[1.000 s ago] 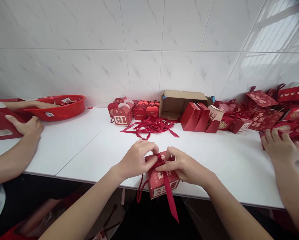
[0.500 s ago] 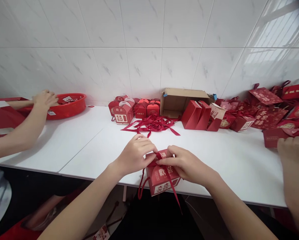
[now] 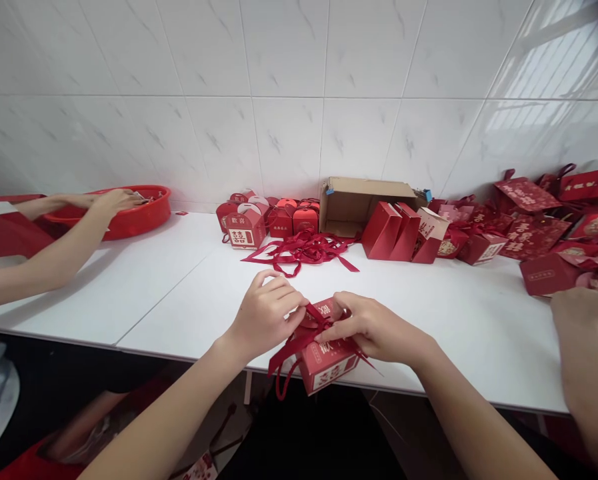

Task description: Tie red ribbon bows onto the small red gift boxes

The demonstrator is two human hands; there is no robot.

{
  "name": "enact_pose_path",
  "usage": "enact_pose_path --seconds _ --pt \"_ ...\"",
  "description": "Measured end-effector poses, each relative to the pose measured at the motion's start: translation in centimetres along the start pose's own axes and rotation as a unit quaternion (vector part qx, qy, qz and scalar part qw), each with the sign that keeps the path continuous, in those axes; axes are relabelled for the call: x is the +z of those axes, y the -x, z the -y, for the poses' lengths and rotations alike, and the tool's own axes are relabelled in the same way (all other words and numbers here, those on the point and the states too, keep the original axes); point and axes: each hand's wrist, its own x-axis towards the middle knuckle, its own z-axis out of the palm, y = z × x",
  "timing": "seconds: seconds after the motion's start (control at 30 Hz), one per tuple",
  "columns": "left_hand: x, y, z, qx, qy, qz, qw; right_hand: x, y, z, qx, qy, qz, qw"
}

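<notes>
A small red gift box (image 3: 329, 363) with gold characters sits at the near edge of the white table (image 3: 189, 293), slightly tilted. A dark red ribbon (image 3: 299, 343) crosses its top and trails off both sides. My left hand (image 3: 266, 313) pinches the ribbon at the box's top left. My right hand (image 3: 369, 327) pinches the ribbon at the top right, fingers closed over the box lid.
A pile of loose red ribbons (image 3: 303, 250) lies mid-table before finished small boxes (image 3: 271, 220) and an open cardboard carton (image 3: 359, 203). Flat red boxes (image 3: 403, 233) and bags (image 3: 543, 227) fill the right. Another person's hand (image 3: 111, 200) reaches into a red basin (image 3: 139, 213) at left; another person's hand (image 3: 586, 340) at right.
The ribbon tail that hung down the box front is now pulled up and sideways across the box, which has tilted. The person at left moved a hand into the red basin.
</notes>
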Motion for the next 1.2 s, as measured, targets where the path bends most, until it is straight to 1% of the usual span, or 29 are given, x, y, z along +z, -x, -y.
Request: enact_pose_path --seconds 0.07,0.17,0.2,0.27,0.47,0.6,0.67,0.77,0.83,0.9,0.97,1.03,1.1,1.2 --pt "0.0 0.0 0.2 -0.017 0.037 0.048 0.998 0.2 0.0 0.0 -0.002 -0.004 -0.008 1.0" --pt "-0.1 -0.3 0.3 -0.034 0.097 0.135 0.986 0.4 0.0 0.0 -0.005 -0.017 -0.025 1.0" --pt "-0.1 -0.4 0.3 -0.041 0.115 0.156 0.98 0.5 0.0 0.0 -0.007 -0.022 -0.031 0.999" --pt "-0.1 -0.7 0.2 -0.06 0.154 0.176 0.97 0.6 0.0 0.0 -0.01 -0.03 -0.038 0.999" --pt "0.2 -1.0 0.1 -0.117 0.303 0.188 0.927 0.6 0.2 0.0 -0.016 -0.04 -0.053 0.998" --pt "0.2 -1.0 0.5 -0.139 0.345 0.181 0.91 0.7 0.2 0.0 -0.028 -0.042 -0.068 0.996" --pt "0.0 -1.1 0.7 -0.134 0.346 0.194 0.908 0.7 0.2 0.0 -0.028 -0.043 -0.071 0.996" --pt "-0.1 -1.0 0.8 -0.107 0.345 0.229 0.904 0.7 0.3 0.0 -0.017 -0.044 -0.068 0.997" --pt "0.0 -1.0 0.6 -0.104 0.353 0.229 0.901 0.7 0.4 0.1 -0.008 -0.049 -0.063 0.997" --pt "0.2 -1.1 0.2 -0.129 0.371 0.197 0.898 0.8 0.4 0.1 -0.004 -0.054 -0.061 0.997" --pt "0.6 -1.2 -0.4 -0.178 0.403 0.169 0.882 0.8 0.4 0.1 -0.003 -0.056 -0.065 0.996" --pt "0.9 -1.4 -1.0 -0.231 0.431 0.156 0.858 0.8 0.3 0.1 -0.004 -0.055 -0.07 0.996" --pt "1.2 -1.5 -1.5 -0.273 0.442 0.151 0.841 0.7 0.3 0.1 -0.009 -0.052 -0.074 0.996" --pt "1.5 -1.6 -2.1 -0.303 0.443 0.142 0.832 0.6 0.3 0.2 -0.017 -0.044 -0.08 0.996"
